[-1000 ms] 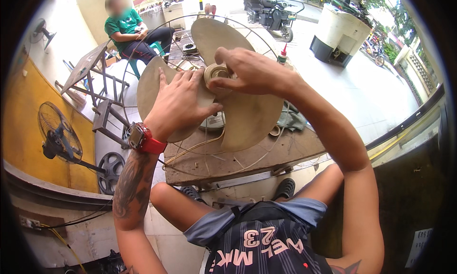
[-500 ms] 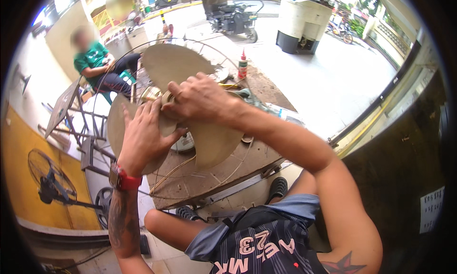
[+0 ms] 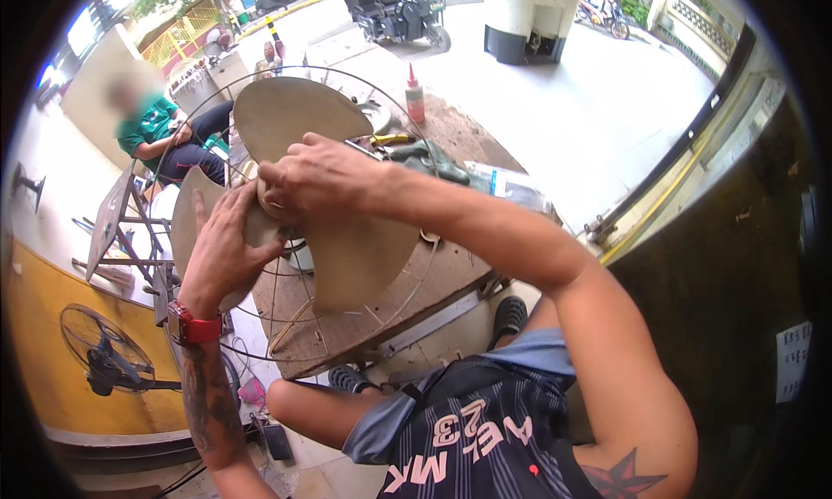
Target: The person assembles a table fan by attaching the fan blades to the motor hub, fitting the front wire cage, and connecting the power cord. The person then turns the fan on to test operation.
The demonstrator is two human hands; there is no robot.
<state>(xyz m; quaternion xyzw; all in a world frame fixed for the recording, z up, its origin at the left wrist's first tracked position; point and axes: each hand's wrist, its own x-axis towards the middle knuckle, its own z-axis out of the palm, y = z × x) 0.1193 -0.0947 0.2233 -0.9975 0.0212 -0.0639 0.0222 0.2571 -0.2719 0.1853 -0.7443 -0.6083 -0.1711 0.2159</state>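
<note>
A fan blade [image 3: 299, 113] with broad brownish-grey vanes stands inside a round wire guard [image 3: 314, 333] on the worn wooden bench [image 3: 464, 269]. My left hand [image 3: 224, 243] lies along the left vane beside the hub, fingers stretched and thumb apart. At the centre, my right hand [image 3: 325, 174] has its fingers curled round a cream-coloured round hub knob [image 3: 270, 203]. Most of the knob is covered by these fingers. Part of a pale round base [image 3: 300, 258] shows below the blade, behind the guard wires.
On the bench lie a red-tipped squeeze bottle [image 3: 415, 103], a yellow-handled tool [image 3: 392, 139], a dark green cloth [image 3: 438, 163] and a clear plastic bag [image 3: 511, 185]. A seated person [image 3: 156, 131] is at the left, beyond a folding chair [image 3: 111, 209]. Another fan [image 3: 106, 360] stands lower left.
The view has shifted, so bench, blade and hands appear farther left. My right fingers now look more tightly curled at the hub. My left hand stays on the blade.
</note>
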